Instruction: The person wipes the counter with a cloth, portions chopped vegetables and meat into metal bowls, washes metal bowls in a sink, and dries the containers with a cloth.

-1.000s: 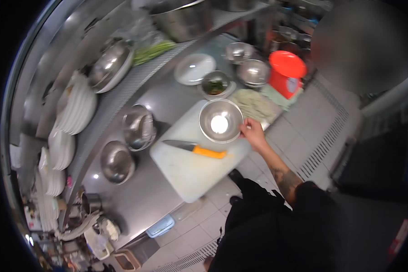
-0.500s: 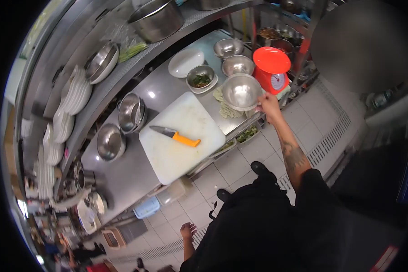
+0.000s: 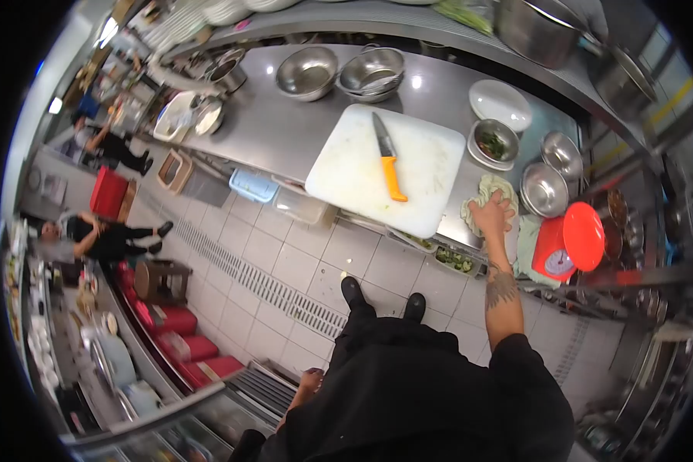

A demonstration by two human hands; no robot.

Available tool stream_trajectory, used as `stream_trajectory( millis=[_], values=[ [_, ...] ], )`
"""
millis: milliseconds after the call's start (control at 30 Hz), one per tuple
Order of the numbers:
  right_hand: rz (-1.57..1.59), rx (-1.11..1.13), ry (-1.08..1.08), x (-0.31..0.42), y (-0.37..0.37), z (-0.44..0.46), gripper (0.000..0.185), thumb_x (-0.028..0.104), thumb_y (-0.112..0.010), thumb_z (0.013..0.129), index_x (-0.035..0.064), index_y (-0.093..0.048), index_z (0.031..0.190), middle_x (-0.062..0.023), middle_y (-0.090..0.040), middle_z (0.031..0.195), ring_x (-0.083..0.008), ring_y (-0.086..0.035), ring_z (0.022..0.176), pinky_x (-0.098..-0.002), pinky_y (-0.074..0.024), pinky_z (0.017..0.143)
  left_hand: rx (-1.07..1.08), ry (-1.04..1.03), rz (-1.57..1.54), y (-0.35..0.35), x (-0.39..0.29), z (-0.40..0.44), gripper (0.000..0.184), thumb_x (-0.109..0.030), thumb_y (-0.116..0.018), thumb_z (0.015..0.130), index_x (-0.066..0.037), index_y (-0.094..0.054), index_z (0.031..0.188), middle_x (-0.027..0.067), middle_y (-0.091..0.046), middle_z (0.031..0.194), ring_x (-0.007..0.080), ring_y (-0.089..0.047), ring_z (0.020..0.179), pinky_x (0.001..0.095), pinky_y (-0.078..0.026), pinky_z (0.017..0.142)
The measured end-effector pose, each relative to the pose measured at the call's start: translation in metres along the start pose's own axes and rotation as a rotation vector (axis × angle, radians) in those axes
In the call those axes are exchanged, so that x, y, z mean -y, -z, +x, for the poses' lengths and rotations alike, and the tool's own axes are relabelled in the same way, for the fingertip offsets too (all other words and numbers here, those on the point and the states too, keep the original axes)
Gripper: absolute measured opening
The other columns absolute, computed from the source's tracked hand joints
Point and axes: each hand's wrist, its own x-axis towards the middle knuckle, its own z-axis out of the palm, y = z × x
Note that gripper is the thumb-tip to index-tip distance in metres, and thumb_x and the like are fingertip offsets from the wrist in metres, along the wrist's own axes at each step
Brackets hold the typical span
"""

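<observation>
My right hand (image 3: 492,213) is on a crumpled pale green cloth (image 3: 500,186) near the counter's front edge, fingers curled over it. Just beyond are two steel bowls (image 3: 544,190), and a red dial scale (image 3: 556,250) stands to the right. Left of the cloth lies a white cutting board (image 3: 346,165) with an orange-handled knife (image 3: 388,158) on it. A small steel bowl of chopped greens (image 3: 491,143) sits on a white dish behind the cloth. Low beside my body hangs my left hand (image 3: 310,379), its fingers curled in, with nothing visible in them.
More steel bowls (image 3: 306,73) stand at the counter's back, below a shelf with pots (image 3: 539,31) and plates. Containers (image 3: 254,185) are below the counter's front edge. Red-topped seats (image 3: 189,346) and two people (image 3: 104,235) are across the aisle to the left.
My right hand has let go of the steel bowl, which no longer sits over the cloth, and has come down onto the cloth. The view has swung round to the left.
</observation>
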Motion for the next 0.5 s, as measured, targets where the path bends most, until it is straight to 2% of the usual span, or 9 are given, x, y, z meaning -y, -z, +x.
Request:
stream_trajectory(
  millis=[33, 100, 167, 233, 300, 367, 433, 467, 500],
  values=[
    [-0.016, 0.006, 0.030, 0.014, -0.006, 0.010, 0.091, 0.046, -0.067, 0.073, 0.0154, -0.024, 0.147, -0.0217, -0.020, 0.151, -0.0450, -0.019, 0.136, -0.0660, -0.0302, 0.096, -0.072, 0.101, -0.136, -0.008, 0.004, -0.010, 0.020, -0.018, -0.056, 0.089, -0.002, -0.065, 0.097, 0.0075, -0.062, 0.069, 0.0154, -0.055, 0.051, 0.0302, -0.044, 0.045],
    [-0.139, -0.070, 0.085, 0.033, -0.024, 0.020, 0.079, 0.036, -0.064, 0.077, 0.0146, -0.030, 0.145, -0.0225, -0.026, 0.148, -0.0443, -0.024, 0.135, -0.0639, -0.0304, 0.098, -0.168, 0.232, -0.268, -0.015, 0.008, -0.025, 0.019, -0.016, -0.053, 0.088, -0.002, -0.064, 0.093, 0.0111, -0.061, 0.068, 0.0178, -0.055, 0.051, 0.0321, -0.044, 0.044],
    [-0.216, -0.120, 0.280, 0.033, -0.040, 0.020, 0.064, 0.024, -0.058, 0.080, 0.0144, -0.038, 0.140, -0.0198, -0.032, 0.147, -0.0405, -0.031, 0.133, -0.0632, -0.0307, 0.098, -0.155, 0.139, -0.181, -0.022, 0.080, 0.016, 0.021, -0.017, -0.054, 0.087, -0.001, -0.065, 0.094, 0.0088, -0.062, 0.069, 0.0151, -0.055, 0.054, 0.0302, -0.044, 0.047],
    [-0.250, -0.210, 0.550, 0.010, -0.062, 0.011, 0.054, 0.014, -0.060, 0.076, 0.0165, -0.048, 0.129, -0.0153, -0.040, 0.139, -0.0352, -0.039, 0.127, -0.0650, -0.0318, 0.097, -0.121, 0.050, -0.079, -0.034, 0.146, 0.068, 0.022, -0.018, -0.056, 0.087, 0.000, -0.066, 0.095, 0.0065, -0.062, 0.070, 0.0124, -0.054, 0.057, 0.0282, -0.043, 0.050],
    [-0.259, -0.053, 0.723, -0.019, -0.037, -0.030, 0.049, 0.008, -0.059, 0.075, 0.0178, -0.052, 0.123, -0.0148, -0.043, 0.136, -0.0344, -0.040, 0.127, -0.0655, -0.0344, 0.093, -0.104, 0.063, -0.161, -0.042, 0.128, 0.075, 0.023, -0.020, -0.056, 0.089, -0.001, -0.067, 0.096, 0.0047, -0.063, 0.072, 0.0095, -0.054, 0.060, 0.0264, -0.043, 0.053],
    [-0.217, 0.081, 0.766, -0.049, -0.009, -0.064, 0.046, 0.006, -0.060, 0.073, 0.0151, -0.053, 0.118, -0.0149, -0.047, 0.132, -0.0326, -0.043, 0.124, -0.0564, -0.0393, 0.094, -0.116, -0.094, -0.287, -0.030, 0.064, 0.049, 0.023, -0.020, -0.053, 0.092, -0.002, -0.066, 0.096, 0.0061, -0.064, 0.073, 0.0118, -0.059, 0.063, 0.0281, -0.047, 0.054],
    [-0.055, 0.208, 0.713, -0.084, 0.005, -0.079, 0.042, 0.005, -0.061, 0.070, 0.0115, -0.056, 0.111, -0.0137, -0.056, 0.120, -0.0340, -0.051, 0.114, -0.0464, -0.0439, 0.093, -0.129, -0.072, -0.226, -0.022, -0.014, 0.027, 0.022, -0.020, -0.051, 0.094, -0.002, -0.063, 0.098, 0.0076, -0.065, 0.077, 0.0150, -0.062, 0.064, 0.0304, -0.050, 0.053],
    [0.050, 0.276, 0.640, -0.101, 0.007, -0.076, 0.040, 0.003, -0.059, 0.068, 0.0091, -0.058, 0.107, -0.0114, -0.062, 0.104, -0.0289, -0.060, 0.100, -0.0362, -0.0478, 0.087, -0.111, -0.030, -0.314, -0.020, -0.030, 0.030, 0.022, -0.020, -0.051, 0.094, -0.002, -0.062, 0.100, 0.0083, -0.065, 0.079, 0.0164, -0.063, 0.064, 0.0312, -0.051, 0.052],
    [0.260, 0.321, 0.489, -0.111, 0.012, -0.081, 0.028, 0.000, -0.055, 0.069, 0.0083, -0.060, 0.095, -0.0100, -0.063, 0.089, -0.0257, -0.061, 0.081, -0.0348, -0.0485, 0.076, -0.101, 0.012, -0.411, -0.015, -0.033, 0.035, 0.022, -0.020, -0.050, 0.094, -0.002, -0.060, 0.101, 0.0089, -0.065, 0.082, 0.0177, -0.064, 0.065, 0.0320, -0.052, 0.050]
  ],
)
